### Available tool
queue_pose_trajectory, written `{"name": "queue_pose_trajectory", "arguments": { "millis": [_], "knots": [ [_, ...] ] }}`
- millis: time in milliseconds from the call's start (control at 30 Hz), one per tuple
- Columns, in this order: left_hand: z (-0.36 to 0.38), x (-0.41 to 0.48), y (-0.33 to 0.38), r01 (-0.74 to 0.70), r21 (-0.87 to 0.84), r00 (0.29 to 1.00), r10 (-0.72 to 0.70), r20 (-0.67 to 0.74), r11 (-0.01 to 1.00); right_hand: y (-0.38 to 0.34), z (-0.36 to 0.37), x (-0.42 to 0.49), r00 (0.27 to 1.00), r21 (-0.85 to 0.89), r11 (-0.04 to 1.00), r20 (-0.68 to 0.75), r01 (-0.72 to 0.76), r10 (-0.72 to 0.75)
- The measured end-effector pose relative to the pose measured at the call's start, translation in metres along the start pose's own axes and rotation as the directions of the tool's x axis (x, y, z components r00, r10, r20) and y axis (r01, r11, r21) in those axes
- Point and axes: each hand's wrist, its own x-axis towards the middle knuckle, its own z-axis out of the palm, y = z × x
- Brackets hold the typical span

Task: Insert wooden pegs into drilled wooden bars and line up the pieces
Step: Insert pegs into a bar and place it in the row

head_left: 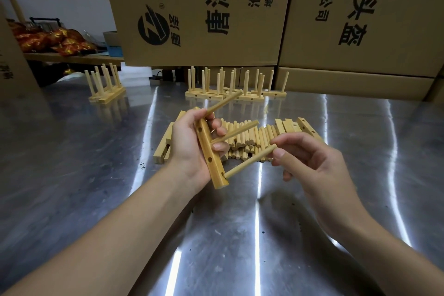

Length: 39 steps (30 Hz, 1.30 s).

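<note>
My left hand [189,146] grips a drilled wooden bar [211,158] above the metal table, its holes facing right. Three pegs stick out of the bar: an upper peg [224,101], a middle peg [236,131] and a lower peg [251,160]. My right hand [310,163] pinches the free end of the lower peg between thumb and fingers; its other end sits in the bar's lowest hole. Behind the hands lies a pile of loose pegs [249,139], with plain bars to its left [165,144] and right [304,126].
Finished bars with upright pegs stand at the back centre [236,89] and back left [105,86]. Large cardboard boxes [201,9] wall off the table's far edge. A shelf with red-gold packets [55,41] is at the left.
</note>
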Motion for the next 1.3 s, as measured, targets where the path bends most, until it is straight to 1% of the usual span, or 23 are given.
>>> {"name": "queue_pose_trajectory", "arguments": {
  "millis": [167, 267, 433, 533, 733, 833, 933, 1033, 1100, 1200, 1300],
  "knots": [
    [0.000, 0.000, -0.002, -0.041, 0.057, 0.999, 0.041, 0.006, 0.998, -0.004, 0.002, -0.001, 0.999, 0.023, 0.998, 0.016, 0.051, -0.052],
    [0.000, -0.001, -0.002, -0.049, 0.066, 0.999, 0.049, 0.003, 0.997, -0.005, 0.003, 0.000, 0.998, -0.013, 0.998, 0.020, 0.064, -0.063],
    [0.000, -0.001, 0.000, -0.039, 0.014, 0.999, 0.040, -0.021, 0.999, -0.004, -0.001, 0.002, 0.999, -0.092, 0.994, 0.015, 0.051, -0.050],
    [-0.001, -0.001, 0.003, -0.034, -0.024, 0.999, 0.033, -0.037, 0.999, -0.004, -0.003, 0.002, 0.997, -0.129, 0.989, 0.027, 0.071, -0.068],
    [0.001, -0.002, 0.001, -0.083, 0.067, 0.996, 0.084, -0.009, 0.994, -0.004, -0.004, 0.000, 0.990, -0.199, 0.970, 0.049, 0.137, -0.130],
    [0.002, -0.003, 0.001, -0.088, 0.087, 0.996, 0.089, -0.002, 0.992, -0.004, -0.007, 0.000, 0.977, -0.344, 0.914, 0.078, 0.214, -0.199],
    [0.003, -0.004, 0.001, -0.106, 0.114, 0.994, 0.109, -0.013, 0.988, -0.007, -0.011, 0.002, 0.946, -0.506, 0.799, 0.155, 0.324, -0.286],
    [0.004, -0.005, 0.001, -0.117, 0.133, 0.993, 0.119, -0.012, 0.984, -0.009, -0.012, 0.003, 0.917, -0.574, 0.715, 0.234, 0.399, -0.323],
    [0.004, -0.006, 0.000, -0.122, 0.157, 0.992, 0.122, 0.011, 0.980, -0.009, -0.011, 0.003, 0.915, -0.587, 0.702, 0.260, 0.403, -0.307],
    [0.004, -0.007, -0.004, -0.139, 0.217, 0.990, 0.131, 0.051, 0.966, -0.007, -0.007, 0.000, 0.936, -0.580, 0.739, 0.277, 0.344, -0.218],
    [0.004, -0.006, -0.005, -0.146, 0.249, 0.989, 0.136, 0.057, 0.957, -0.006, -0.006, -0.003, 0.949, -0.581, 0.761, 0.280, 0.289, -0.147]
  ]
}}
